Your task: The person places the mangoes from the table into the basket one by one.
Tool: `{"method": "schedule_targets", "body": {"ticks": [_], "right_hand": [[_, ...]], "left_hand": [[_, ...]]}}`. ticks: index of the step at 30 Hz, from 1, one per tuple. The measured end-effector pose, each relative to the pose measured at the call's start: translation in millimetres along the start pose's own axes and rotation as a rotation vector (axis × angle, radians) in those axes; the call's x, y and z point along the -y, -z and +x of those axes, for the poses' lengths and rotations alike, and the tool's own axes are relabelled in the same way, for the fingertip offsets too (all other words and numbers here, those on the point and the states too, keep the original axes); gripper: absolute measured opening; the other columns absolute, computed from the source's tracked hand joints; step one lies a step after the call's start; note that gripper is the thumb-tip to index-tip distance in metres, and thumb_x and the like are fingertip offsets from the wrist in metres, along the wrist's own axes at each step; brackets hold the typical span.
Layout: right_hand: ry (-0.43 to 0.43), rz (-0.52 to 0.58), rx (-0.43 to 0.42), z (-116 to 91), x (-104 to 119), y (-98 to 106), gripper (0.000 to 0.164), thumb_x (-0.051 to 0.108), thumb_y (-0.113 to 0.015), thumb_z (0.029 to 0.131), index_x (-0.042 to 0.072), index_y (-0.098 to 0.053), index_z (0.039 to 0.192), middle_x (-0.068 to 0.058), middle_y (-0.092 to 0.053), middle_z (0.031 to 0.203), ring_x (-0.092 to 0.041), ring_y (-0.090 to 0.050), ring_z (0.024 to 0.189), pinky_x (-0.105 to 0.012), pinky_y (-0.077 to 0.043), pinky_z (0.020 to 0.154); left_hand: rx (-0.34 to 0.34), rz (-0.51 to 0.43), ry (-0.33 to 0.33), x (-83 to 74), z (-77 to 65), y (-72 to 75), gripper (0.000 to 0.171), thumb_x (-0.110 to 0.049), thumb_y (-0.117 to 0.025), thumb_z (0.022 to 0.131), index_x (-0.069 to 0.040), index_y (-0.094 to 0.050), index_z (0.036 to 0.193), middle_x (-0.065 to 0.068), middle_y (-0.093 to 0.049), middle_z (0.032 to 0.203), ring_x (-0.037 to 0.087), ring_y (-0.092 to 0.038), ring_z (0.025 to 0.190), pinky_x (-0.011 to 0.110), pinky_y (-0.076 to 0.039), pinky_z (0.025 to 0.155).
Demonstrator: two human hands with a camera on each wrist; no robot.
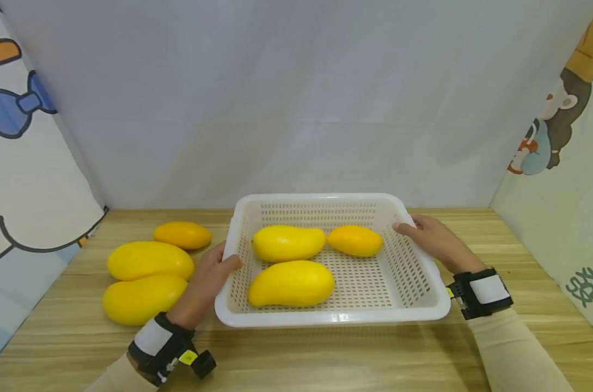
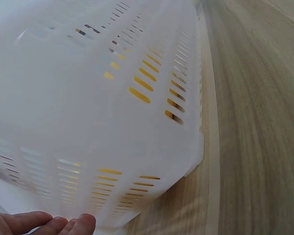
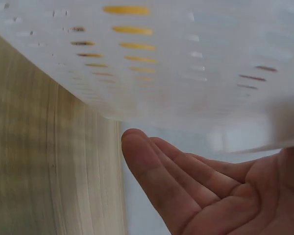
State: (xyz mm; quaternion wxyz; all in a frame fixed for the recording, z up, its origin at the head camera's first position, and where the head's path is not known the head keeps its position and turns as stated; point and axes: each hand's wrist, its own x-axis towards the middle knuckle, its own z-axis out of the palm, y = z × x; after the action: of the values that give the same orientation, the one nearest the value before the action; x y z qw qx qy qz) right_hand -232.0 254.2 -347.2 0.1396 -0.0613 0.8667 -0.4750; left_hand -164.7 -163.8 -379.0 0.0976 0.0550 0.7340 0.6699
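Note:
A white plastic basket (image 1: 332, 317) with slotted walls is held between both hands, tilted toward me in the head view. My left hand (image 1: 205, 283) grips its left rim, thumb over the edge and fingers along the outer wall. On the right rim, my right hand (image 1: 435, 239) holds with the thumb over the edge; its fingers extend outside below the rim in the right wrist view. Inside lie two large yellow mangoes, one at the back (image 1: 288, 243) and one in front (image 1: 292, 284), plus a smaller orange-yellow mango (image 1: 355, 240) at the back right.
Left of the basket, two large yellow mangoes, an upper one (image 1: 150, 261) and a lower one (image 1: 144, 299), lie beside a smaller orange-yellow mango (image 1: 182, 234) on the wooden table (image 1: 355, 365). A pale backdrop (image 1: 296, 109) rises behind the table, with printed sheets at both sides.

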Motion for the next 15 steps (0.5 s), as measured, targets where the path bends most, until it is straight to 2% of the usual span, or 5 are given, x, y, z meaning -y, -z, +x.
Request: {"method": "schedule_targets", "body": {"ticks": [4,9,15], "right_hand": [[0.0,0.088,0.023,0.8,-3.7,-3.0,0.062,0.045,-0.049,0.094,0.005,-0.033,0.138,-0.026,-0.058,0.11,-0.034,-0.065,0.078,-0.047,-0.053,0.063],[-0.023,0.169,0.057,2.1,-7.1,-5.4,0.052,0.027,-0.046,0.096,0.005,-0.029,0.14,-0.03,-0.055,0.114,-0.037,-0.064,0.082,-0.05,-0.053,0.065],[-0.007,0.149,0.057,2.0,-5.0,-5.3,0.051,0.017,-0.043,0.093,0.001,-0.028,0.139,-0.031,-0.056,0.111,-0.037,-0.064,0.082,-0.049,-0.053,0.065]], "left_hand": [[0.005,0.002,0.003,-0.4,0.3,-0.3,0.047,-0.016,-0.04,0.096,-0.017,-0.032,0.142,0.017,-0.053,0.126,0.031,-0.06,0.097,0.042,-0.052,0.076],[0.005,0.014,0.008,-0.9,0.7,-0.2,0.047,-0.016,-0.04,0.095,-0.016,-0.032,0.142,0.017,-0.052,0.127,0.032,-0.059,0.098,0.042,-0.052,0.077],[0.01,0.01,-0.006,0.6,0.9,0.7,0.048,-0.016,-0.04,0.095,-0.018,-0.031,0.143,0.016,-0.052,0.128,0.034,-0.058,0.1,0.042,-0.051,0.077]]}}
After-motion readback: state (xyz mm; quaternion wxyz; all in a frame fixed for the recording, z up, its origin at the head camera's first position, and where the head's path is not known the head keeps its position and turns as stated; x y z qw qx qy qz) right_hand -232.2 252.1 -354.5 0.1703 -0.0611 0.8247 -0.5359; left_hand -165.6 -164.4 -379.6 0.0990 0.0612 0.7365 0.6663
